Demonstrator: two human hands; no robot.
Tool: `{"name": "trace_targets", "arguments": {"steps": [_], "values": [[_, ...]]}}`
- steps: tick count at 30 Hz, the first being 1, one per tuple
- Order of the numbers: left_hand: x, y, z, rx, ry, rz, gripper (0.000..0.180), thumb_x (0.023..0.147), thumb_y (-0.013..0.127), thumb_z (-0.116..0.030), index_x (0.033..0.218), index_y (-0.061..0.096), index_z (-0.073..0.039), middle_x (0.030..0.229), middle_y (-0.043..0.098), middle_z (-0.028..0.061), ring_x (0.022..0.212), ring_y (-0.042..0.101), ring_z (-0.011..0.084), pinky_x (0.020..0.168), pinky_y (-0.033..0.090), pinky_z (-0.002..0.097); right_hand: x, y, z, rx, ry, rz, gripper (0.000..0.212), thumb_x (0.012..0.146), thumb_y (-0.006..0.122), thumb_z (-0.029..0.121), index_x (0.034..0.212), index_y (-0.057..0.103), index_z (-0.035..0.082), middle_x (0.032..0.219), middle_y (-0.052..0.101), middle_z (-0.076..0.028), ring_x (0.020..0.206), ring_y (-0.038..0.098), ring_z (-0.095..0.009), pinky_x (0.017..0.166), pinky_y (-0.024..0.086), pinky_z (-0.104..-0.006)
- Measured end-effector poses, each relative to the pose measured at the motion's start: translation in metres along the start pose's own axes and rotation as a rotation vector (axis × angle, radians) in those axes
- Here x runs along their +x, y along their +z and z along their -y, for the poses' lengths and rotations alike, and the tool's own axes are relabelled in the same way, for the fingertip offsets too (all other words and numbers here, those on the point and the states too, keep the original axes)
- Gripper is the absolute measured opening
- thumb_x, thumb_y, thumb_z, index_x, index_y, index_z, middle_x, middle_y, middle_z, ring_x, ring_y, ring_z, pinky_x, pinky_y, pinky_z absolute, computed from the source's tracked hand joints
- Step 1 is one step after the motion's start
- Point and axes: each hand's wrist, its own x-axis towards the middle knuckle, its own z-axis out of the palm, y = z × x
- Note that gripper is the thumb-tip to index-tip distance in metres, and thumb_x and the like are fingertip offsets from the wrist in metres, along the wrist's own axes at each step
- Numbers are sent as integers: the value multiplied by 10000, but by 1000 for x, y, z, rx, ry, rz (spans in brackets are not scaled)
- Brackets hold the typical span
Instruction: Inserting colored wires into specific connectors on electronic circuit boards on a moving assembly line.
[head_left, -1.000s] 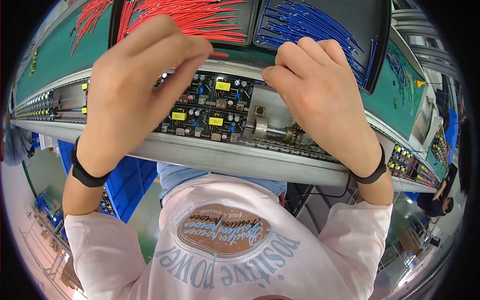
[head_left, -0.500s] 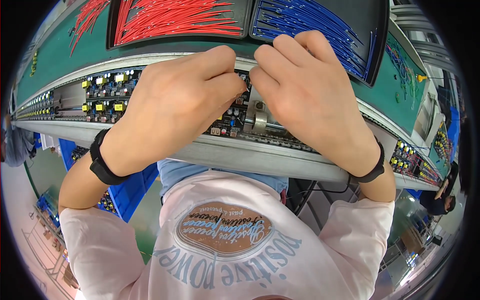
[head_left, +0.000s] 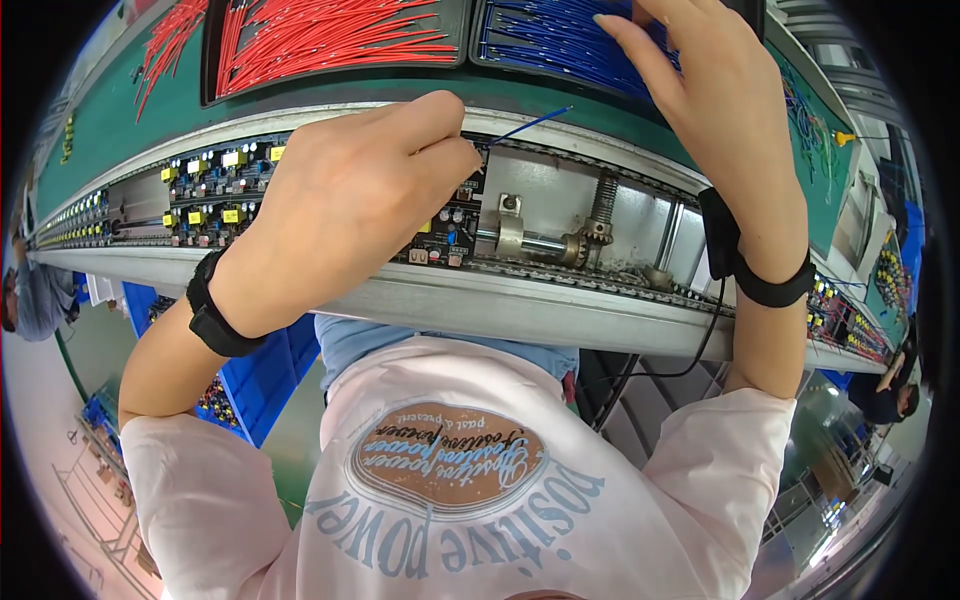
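Left hand [head_left: 350,200] pinches a blue wire [head_left: 530,124] over the circuit board [head_left: 440,235]; right hand [head_left: 710,100], fingers spread, reaches into the blue-wire tray [head_left: 560,40] behind the board.

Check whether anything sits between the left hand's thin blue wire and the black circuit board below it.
Nothing visible does. The left hand pinches the thin blue wire right over the black circuit board, though its fingers hide the wire's lower end. The right hand is apart, over the tray of blue wires.
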Motion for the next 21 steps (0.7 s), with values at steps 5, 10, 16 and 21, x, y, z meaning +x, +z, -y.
{"name": "trace_targets", "arguments": {"steps": [5, 10, 16, 21], "values": [[1, -2, -1, 11, 13, 20, 112, 780, 644, -94, 810, 550, -43, 842, 472, 88, 723, 604, 266, 578, 483, 390, -4, 8, -8, -38, -21, 27, 104, 899, 719, 105, 966, 658, 53, 909, 610, -107, 867, 602, -332, 788, 489, -414], [2, -3, -2, 26, 51, 30, 111, 779, 649, -98, 812, 556, -46, 853, 482, 85, 751, 609, 262, 603, 494, 394, -7, 10, -9, -38, -36, 9, 85, 888, 721, 96, 922, 655, 57, 901, 600, -104, 866, 599, -328, 792, 493, -413], [8, -7, -4, 29, 79, 26, 121, 766, 667, -91, 851, 594, -43, 855, 501, 83, 751, 615, 267, 615, 501, 395, -10, 14, -7, -81, 13, -12, 71, 885, 718, 93, 910, 660, 59, 894, 611, -102, 868, 606, -327, 790, 496, -412], [15, -10, -3, 67, 90, 86, 199, 742, 694, -71, 935, 654, -40, 844, 503, 85, 739, 615, 274, 622, 495, 395, -13, 14, -10, -118, -1, -89, 66, 893, 707, 88, 931, 664, 55, 895, 657, -105, 861, 625, -328, 791, 501, -410]]}}
